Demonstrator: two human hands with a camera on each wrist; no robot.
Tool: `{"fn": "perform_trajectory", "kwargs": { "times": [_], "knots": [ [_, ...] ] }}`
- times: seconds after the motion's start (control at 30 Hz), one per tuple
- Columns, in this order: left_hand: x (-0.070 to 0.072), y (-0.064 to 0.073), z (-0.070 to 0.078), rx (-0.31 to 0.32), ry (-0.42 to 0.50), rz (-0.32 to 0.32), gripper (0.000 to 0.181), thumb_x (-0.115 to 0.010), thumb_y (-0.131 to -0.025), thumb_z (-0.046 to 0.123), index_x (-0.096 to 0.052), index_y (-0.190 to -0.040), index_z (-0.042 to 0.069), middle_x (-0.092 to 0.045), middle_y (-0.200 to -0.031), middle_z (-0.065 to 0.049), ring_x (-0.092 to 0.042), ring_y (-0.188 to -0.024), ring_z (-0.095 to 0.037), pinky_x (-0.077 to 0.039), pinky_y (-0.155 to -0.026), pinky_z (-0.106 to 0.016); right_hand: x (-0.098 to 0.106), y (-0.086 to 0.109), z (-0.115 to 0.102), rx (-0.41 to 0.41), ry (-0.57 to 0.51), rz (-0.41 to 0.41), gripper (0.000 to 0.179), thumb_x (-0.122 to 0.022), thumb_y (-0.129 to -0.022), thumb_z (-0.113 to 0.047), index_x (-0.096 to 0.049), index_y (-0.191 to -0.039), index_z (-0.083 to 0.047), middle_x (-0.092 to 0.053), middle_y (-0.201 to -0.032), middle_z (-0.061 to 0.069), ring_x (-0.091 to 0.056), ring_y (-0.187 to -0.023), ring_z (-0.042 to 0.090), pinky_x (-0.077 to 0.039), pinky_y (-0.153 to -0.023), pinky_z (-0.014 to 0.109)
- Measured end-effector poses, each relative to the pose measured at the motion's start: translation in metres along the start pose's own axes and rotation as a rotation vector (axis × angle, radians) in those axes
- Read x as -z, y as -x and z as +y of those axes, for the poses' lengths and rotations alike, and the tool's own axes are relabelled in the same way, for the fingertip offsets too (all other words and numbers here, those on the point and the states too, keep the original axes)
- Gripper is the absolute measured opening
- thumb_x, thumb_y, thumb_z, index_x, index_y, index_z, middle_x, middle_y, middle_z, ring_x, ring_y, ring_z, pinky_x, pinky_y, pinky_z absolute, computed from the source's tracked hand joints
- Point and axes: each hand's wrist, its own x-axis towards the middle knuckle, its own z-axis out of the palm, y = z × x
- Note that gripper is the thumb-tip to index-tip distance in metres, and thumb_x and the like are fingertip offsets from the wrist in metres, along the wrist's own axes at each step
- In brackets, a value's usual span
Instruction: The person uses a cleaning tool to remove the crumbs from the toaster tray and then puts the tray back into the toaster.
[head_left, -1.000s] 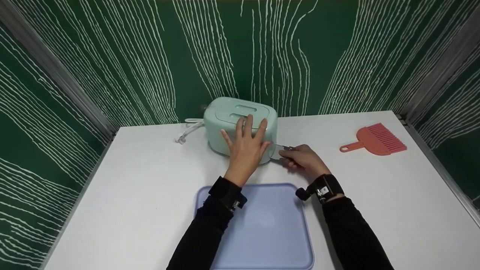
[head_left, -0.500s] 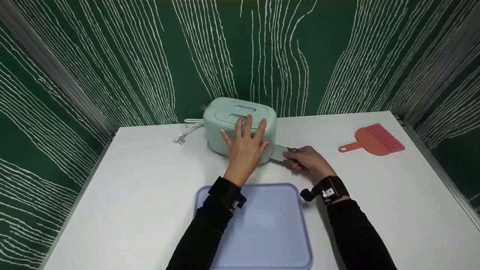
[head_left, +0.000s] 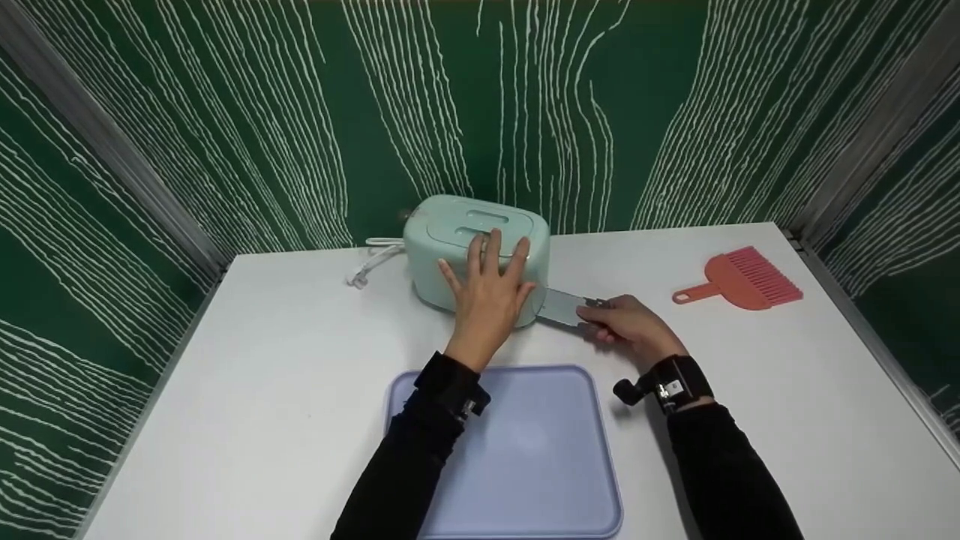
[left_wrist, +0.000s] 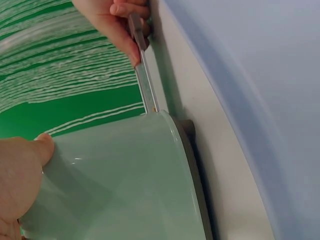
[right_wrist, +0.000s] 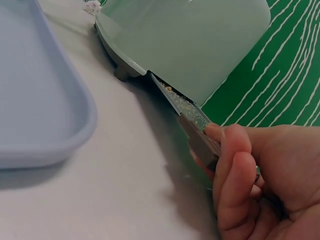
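A mint-green toaster (head_left: 480,266) stands at the back of the table. Across its top and near side lies my left hand (head_left: 486,307), fingers spread and straight, steadying contact on the shell. At the toaster's right end, my right hand (head_left: 634,322) pinches the dark handle of a crumb tray (head_left: 561,306) between thumb and fingers. The metal tray sticks partly out of its slot; its inner part is hidden inside the toaster. In the right wrist view, yellowish crumbs (right_wrist: 182,100) lie on the crumb tray.
A lavender serving tray (head_left: 536,450) lies in front of the toaster, under my left forearm. To the right is an orange-red dustpan-shaped brush (head_left: 746,279). A white cord with plug (head_left: 364,274) sits left of the toaster. Green, white-streaked walls (head_left: 645,112) enclose the table.
My right hand has moved right, drawing the crumb tray further out of the toaster. The left hand has stayed on the toaster, which stands in place.
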Motion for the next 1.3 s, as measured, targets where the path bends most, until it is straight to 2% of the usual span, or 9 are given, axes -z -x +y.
{"fn": "perform_trajectory", "kwargs": {
  "times": [0.6, 0.87, 1.1, 1.3],
  "knots": [
    [-0.001, -0.001, 0.0, 0.014, 0.005, -0.026, 0.062, -0.056, -0.109, 0.051, -0.039, -0.165, 0.03, -0.035, -0.172, -0.015, -0.03, -0.161, -0.037, -0.028, -0.112, -0.089, 0.012, 0.008, 0.006, 0.004, -0.009, -0.02, 0.037, -0.069, -0.106, -0.032, -0.068, -0.12, 0.002, -0.054, -0.065, -0.013, -0.048, -0.057, -0.002, -0.042, -0.057, 0.016],
    [0.0, 0.0, 0.0, 0.012, 0.008, -0.021, 0.064, -0.058, -0.109, 0.05, -0.039, -0.166, 0.03, -0.034, -0.172, -0.016, -0.03, -0.161, -0.038, -0.028, -0.112, -0.089, 0.017, 0.011, 0.009, -0.004, 0.0, 0.011, 0.032, -0.073, -0.104, -0.035, -0.068, -0.107, -0.003, -0.055, -0.062, -0.013, -0.049, -0.054, -0.002, -0.042, -0.055, 0.016],
    [0.0, 0.0, 0.0, 0.017, 0.02, -0.033, 0.064, -0.056, -0.109, 0.051, -0.038, -0.167, 0.03, -0.033, -0.173, -0.016, -0.029, -0.162, -0.039, -0.026, -0.113, -0.089, 0.023, 0.014, 0.012, -0.004, -0.015, -0.002, 0.04, -0.072, -0.105, -0.034, -0.064, -0.119, 0.004, -0.056, -0.066, -0.012, -0.05, -0.056, -0.003, -0.042, -0.054, 0.015],
    [0.001, -0.001, 0.001, 0.02, 0.025, -0.048, 0.063, -0.055, -0.11, 0.051, -0.037, -0.167, 0.031, -0.032, -0.174, -0.016, -0.028, -0.162, -0.039, -0.025, -0.113, -0.089, 0.028, 0.018, 0.015, 0.004, -0.018, -0.009, 0.04, -0.071, -0.105, -0.032, -0.064, -0.119, 0.004, -0.055, -0.065, -0.011, -0.048, -0.055, -0.002, -0.041, -0.053, 0.015]
  ]
}}
